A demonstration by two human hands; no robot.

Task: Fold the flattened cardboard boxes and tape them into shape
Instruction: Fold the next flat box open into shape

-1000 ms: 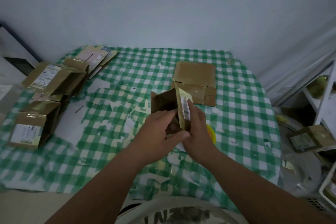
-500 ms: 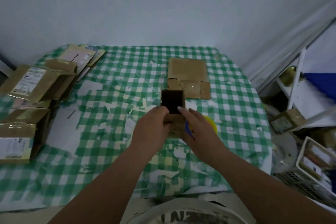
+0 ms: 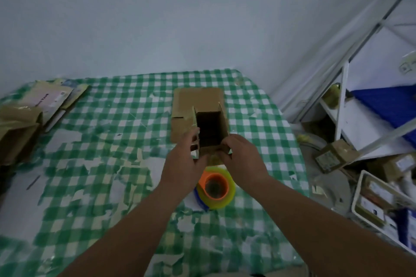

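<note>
I hold a small brown cardboard box [image 3: 210, 128] above the table, opened into a rectangular tube with its dark inside facing me. My left hand [image 3: 183, 164] grips its left wall and near flap. My right hand [image 3: 243, 159] pinches the near right flap. A roll of yellow tape with an orange core [image 3: 216, 186] lies on the table just below my hands. Behind the held box a flat cardboard box [image 3: 191, 101] rests on the green checked tablecloth [image 3: 112, 141].
Flattened labelled boxes [image 3: 51, 99] and a folded box [image 3: 18, 132] sit at the table's left edge. To the right, off the table, stand a white shelf frame [image 3: 342, 105], a small box [image 3: 335, 157] on the floor and a white basket [image 3: 378, 200] of packages.
The box has turned from a side-on flat shape into an open tube facing me and moved farther from me. My view swung right, and the tape roll is now uncovered.
</note>
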